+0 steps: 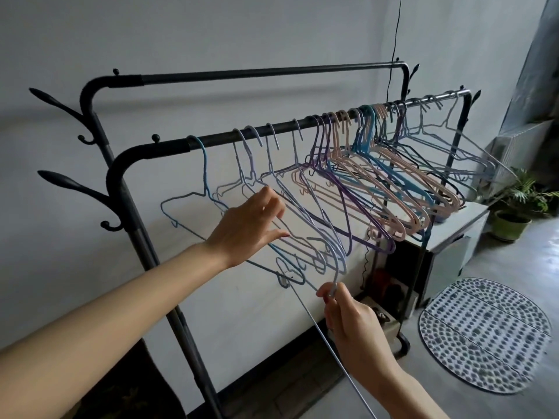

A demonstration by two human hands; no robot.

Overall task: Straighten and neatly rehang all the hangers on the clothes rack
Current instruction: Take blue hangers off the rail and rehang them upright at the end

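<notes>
A black double-rail clothes rack (272, 133) carries several thin hangers on its front rail. Pale blue and lilac wire hangers (298, 189) hang spaced out on the left. Pink, purple and blue ones (390, 182) are bunched and tilted toward the right end. My left hand (248, 228) reaches among the left hangers, its fingers spread and touching their wires. My right hand (348, 316) pinches the lower end of a pale blue hanger (334, 261) that hangs from the rail. A thin pale rod (329, 340) runs down past that hand toward the bottom edge.
The rack's back rail (272, 72) is bare, with branch-like hooks (60, 104) on the left post. A white low cabinet (453, 237) stands behind the rack on the right, with a potted plant (514, 213) beyond it. An oval patterned mat (484, 334) lies on the grey floor.
</notes>
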